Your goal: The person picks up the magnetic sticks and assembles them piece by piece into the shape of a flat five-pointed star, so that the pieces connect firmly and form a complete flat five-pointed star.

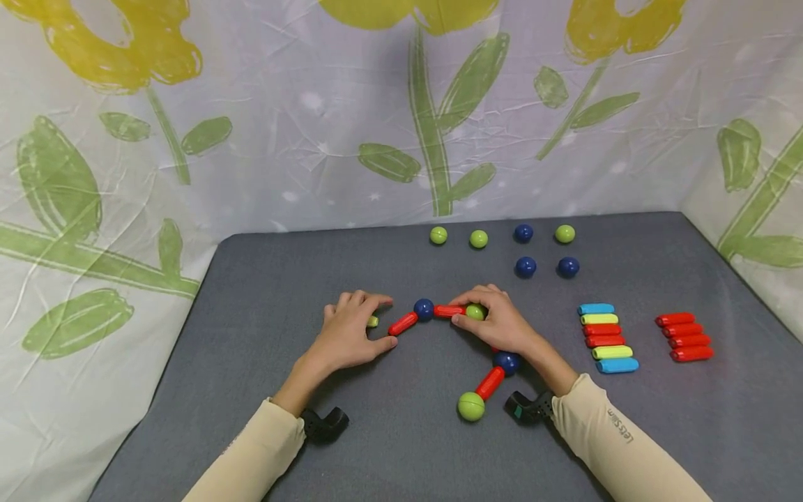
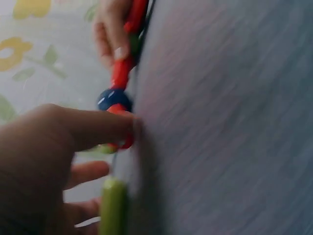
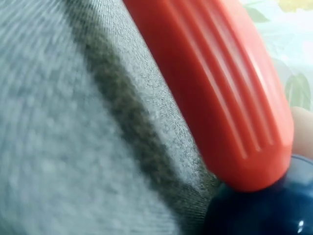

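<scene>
While the right hand (image 1: 498, 322) pinched a green ball (image 1: 475, 312), the left hand (image 1: 346, 333), thumb and fingers apart, was near a red rod (image 1: 403, 323).

Screened-off tabletop booth; home, lab or studio, cannot tell. Thin, creased white sheeting printed with yellow flowers and green leaves (image 1: 282, 139) stands along back and both sides. Within it, broad table with dark-grey, cloth-like top (image 1: 276, 268). Glossy lime-green and navy balls (image 1: 525, 267), short red, light-blue and yellow-green rods (image 1: 605, 341) laid out in groups. Curved black wrist-worn cameras (image 1: 325, 424) suggest a recording setup.
</scene>
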Tool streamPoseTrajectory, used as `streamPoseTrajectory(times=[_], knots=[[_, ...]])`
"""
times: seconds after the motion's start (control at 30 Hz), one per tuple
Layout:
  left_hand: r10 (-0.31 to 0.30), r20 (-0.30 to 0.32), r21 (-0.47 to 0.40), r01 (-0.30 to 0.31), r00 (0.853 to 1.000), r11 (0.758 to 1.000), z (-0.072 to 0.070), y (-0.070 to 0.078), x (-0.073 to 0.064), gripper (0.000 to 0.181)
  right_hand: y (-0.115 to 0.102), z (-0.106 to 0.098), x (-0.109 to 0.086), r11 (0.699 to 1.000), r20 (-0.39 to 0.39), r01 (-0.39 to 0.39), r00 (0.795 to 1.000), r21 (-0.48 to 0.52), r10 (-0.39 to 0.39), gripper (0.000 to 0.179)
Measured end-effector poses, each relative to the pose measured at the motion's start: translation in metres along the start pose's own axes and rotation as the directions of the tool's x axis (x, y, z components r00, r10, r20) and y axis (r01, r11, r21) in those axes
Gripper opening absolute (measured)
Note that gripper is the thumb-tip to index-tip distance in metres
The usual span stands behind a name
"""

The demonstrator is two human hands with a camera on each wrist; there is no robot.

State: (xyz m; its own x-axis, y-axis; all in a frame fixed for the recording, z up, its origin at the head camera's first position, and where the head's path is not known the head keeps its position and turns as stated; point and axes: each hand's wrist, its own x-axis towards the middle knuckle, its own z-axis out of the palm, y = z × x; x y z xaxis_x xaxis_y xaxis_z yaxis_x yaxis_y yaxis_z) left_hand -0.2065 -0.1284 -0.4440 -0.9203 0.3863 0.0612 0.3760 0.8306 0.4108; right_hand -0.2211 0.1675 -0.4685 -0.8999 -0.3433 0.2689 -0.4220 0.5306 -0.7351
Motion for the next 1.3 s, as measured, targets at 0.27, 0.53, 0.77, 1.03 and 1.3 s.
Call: streamPoseTrajectory(times=[0.27,0.53,0.77,1.03,1.3], knots=[[-0.017,-0.017,0.048,0.018,1.0,0.999,-0.015,-0.01,-0.002,0.031,0.0,-0.005,0.001,0.993,-0.113,-0.09,0.99,-0.076,0.081,0.021],[-0.043,-0.073,0.037,0.046,0.996,0.998,-0.01,-0.012,-0.001,0.021,-0.001,-0.004,0.001,0.981,-0.138,-0.146,0.982,-0.125,0.128,0.024],[-0.052,-0.074,0.049,0.055,0.996,0.997,-0.007,-0.015,0.0,0.028,0.0,-0.004,0.001,0.978,-0.128,-0.142,0.984,-0.154,0.122,0.023],[-0.063,-0.071,0.04,0.066,0.996,0.997,-0.007,-0.016,0.001,0.024,0.0,-0.006,0.002,0.98,-0.089,-0.118,0.99,-0.161,0.105,0.022],[-0.064,-0.076,0.025,0.066,0.995,0.998,-0.009,-0.019,0.003,0.029,0.004,-0.005,0.0,0.987,-0.084,-0.079,0.994,-0.141,0.067,0.022]])
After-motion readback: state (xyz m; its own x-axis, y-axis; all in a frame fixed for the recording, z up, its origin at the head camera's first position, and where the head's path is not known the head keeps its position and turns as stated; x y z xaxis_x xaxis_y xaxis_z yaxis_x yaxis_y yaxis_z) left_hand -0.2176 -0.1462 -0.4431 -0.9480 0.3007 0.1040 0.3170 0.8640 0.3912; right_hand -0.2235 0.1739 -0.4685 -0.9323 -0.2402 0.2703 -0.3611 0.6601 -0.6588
